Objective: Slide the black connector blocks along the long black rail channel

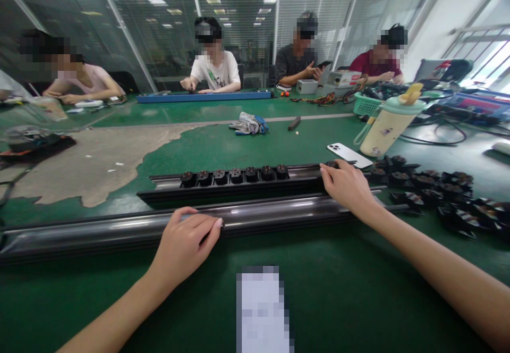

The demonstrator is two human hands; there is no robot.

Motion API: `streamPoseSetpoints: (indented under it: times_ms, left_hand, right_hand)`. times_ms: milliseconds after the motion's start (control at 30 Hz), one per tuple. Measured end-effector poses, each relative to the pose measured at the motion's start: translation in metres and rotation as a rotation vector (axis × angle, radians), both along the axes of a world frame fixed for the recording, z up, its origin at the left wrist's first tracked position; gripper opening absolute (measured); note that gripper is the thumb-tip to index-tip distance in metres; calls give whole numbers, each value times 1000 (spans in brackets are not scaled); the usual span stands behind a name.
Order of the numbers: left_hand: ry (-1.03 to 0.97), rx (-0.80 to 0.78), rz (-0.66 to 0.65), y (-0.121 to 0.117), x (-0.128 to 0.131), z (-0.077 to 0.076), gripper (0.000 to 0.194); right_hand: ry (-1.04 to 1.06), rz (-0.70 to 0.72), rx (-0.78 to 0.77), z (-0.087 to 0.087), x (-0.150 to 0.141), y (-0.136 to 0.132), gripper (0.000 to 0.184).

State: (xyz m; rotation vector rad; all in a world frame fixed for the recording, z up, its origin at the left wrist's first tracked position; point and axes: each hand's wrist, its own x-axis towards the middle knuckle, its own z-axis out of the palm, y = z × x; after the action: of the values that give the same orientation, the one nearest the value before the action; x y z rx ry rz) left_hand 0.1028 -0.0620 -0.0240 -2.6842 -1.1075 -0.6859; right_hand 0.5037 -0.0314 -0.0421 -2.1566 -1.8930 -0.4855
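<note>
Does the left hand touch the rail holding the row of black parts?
No, the left hand touches the nearer rail, while the row sits in the farther rail.

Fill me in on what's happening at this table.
Someone is working with two long dark channels. Their left hand rests on the near channel; their right hand is at the right part of the far channel, fingers on what looks like a black socket. Seven black sockets stand in a row there, with a bare stretch before that hand. More black parts lie heaped to the right.
</note>
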Motion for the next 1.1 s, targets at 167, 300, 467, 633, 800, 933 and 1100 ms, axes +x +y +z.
streamPoseSetpoints:
  times_ms: [167,300,467,633,800,933,1100]
  left_hand:
    - [-1,11,-6,0,1,-1,36]
    - [-3,17,-3,0,0,-2,36]
    - [-11,10,-8,0,-1,-2,35]
    - [-8,10,0,1,0,-2,35]
    - [-7,26,-4,2,0,-3,37]
    - [-13,24,-2,2,0,-3,36]
    - [-2,25,-10,1,1,-2,37]
  right_hand:
    - [-102,7,-69,5,0,0,54]
    - [-228,80,-162,15,7,1,57]
    - [-189,210,-180,16,27,8,55]
    - [34,252,-48,5,38,12,50]
    - [308,250,21,-3,42,16,45]
    - [364,121,83,-14,51,24,64]
    - [412,-67,58,-23,60,29,74]
